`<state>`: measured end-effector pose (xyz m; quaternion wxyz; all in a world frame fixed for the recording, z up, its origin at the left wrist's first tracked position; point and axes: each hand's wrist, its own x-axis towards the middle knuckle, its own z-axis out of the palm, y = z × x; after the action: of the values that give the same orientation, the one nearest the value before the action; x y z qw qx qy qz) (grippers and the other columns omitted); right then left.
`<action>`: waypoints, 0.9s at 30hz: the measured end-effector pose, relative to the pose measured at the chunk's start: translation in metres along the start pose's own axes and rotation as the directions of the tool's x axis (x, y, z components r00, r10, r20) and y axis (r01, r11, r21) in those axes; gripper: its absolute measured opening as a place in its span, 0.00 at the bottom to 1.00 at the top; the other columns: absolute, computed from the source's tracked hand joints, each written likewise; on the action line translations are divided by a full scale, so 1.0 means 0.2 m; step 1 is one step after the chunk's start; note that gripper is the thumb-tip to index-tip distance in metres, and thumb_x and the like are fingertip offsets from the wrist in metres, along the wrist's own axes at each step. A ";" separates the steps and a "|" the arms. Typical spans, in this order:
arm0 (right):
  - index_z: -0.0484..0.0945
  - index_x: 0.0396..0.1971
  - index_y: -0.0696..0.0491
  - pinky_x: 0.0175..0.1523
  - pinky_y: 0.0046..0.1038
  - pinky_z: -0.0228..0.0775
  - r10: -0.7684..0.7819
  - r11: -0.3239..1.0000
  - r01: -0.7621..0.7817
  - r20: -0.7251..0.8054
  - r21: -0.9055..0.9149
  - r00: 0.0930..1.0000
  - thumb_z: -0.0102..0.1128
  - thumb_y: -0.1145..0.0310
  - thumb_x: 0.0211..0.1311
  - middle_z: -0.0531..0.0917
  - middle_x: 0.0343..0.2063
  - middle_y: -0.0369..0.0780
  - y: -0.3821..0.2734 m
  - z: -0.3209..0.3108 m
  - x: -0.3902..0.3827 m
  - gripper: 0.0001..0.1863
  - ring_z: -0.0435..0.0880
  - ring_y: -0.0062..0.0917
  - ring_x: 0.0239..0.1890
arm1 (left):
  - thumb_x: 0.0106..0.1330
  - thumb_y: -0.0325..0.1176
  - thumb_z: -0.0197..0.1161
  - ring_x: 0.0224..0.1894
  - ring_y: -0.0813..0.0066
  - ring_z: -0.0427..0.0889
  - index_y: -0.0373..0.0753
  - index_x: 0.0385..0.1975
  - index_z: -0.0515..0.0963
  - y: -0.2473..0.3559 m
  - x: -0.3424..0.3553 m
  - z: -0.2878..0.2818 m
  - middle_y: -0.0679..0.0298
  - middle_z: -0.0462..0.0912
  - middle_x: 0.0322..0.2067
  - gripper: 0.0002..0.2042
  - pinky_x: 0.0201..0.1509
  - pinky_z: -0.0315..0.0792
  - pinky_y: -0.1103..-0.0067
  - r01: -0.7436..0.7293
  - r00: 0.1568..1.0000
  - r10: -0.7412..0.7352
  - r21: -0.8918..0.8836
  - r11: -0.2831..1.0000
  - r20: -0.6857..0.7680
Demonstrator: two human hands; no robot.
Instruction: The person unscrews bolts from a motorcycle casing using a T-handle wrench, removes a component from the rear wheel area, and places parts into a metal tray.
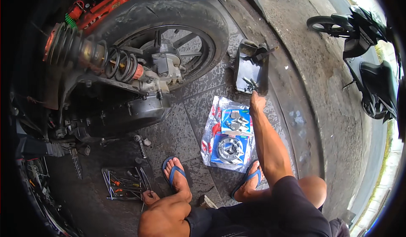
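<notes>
My right arm reaches forward, and my right hand (257, 103) is closed at the near rim of a dark rectangular tray (264, 74). Its fingertips are partly hidden there. Inside the tray, just beyond the hand, lie small metal parts (250, 84), with a darker tool or part at the far end. Low on the left, my left hand (150, 197) has its fingers curled beside a tool holder with several wrenches and screwdrivers (122, 183). What those fingers hold, if anything, cannot be made out. Between my feet and the tray lie packaged brake shoes (230, 149) and brake pads (235, 122) on clear plastic.
A scooter's rear wheel (213, 21), spring shock absorber (84, 53) and engine casing (127, 116) fill the left side. A small shock absorber (140, 147) lies on the tiles. Behind the wheel is a red machine (103, 15). Another motorcycle (372, 63) stands far right beyond a kerb.
</notes>
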<state>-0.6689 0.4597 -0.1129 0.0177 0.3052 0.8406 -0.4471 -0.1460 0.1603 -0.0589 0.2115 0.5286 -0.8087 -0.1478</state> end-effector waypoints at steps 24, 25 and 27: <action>0.80 0.34 0.65 0.51 0.42 0.70 -0.158 0.986 0.163 0.118 -0.040 0.980 0.54 0.56 0.61 0.82 0.35 0.60 0.16 -0.09 0.20 0.22 0.82 0.52 0.44 | 0.59 0.25 0.59 0.28 0.61 0.77 0.32 0.33 0.75 0.01 -0.07 0.01 0.54 0.77 0.26 0.05 0.35 0.72 0.69 0.086 0.994 -0.085 -0.009 0.996 0.067; 0.80 0.35 0.65 0.51 0.42 0.70 -0.162 0.986 0.166 0.114 -0.029 0.980 0.54 0.56 0.61 0.82 0.35 0.60 0.16 -0.09 0.19 0.22 0.82 0.52 0.44 | 0.59 0.25 0.59 0.28 0.61 0.77 0.32 0.33 0.75 0.00 -0.08 0.01 0.54 0.77 0.26 0.05 0.35 0.72 0.69 0.088 0.994 -0.088 -0.010 0.996 0.066; 0.80 0.35 0.64 0.51 0.42 0.70 -0.167 0.984 0.172 0.116 -0.039 0.979 0.54 0.56 0.61 0.82 0.35 0.60 0.15 -0.10 0.19 0.22 0.81 0.52 0.44 | 0.59 0.25 0.59 0.28 0.62 0.77 0.32 0.33 0.75 0.01 -0.08 0.01 0.54 0.77 0.26 0.05 0.35 0.72 0.69 0.085 0.994 -0.084 -0.013 0.996 0.072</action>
<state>-0.6788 0.5063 -0.1346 0.0344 0.2063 0.8719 -0.4427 -0.1434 0.1763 -0.0628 0.1802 0.5551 -0.7913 -0.1822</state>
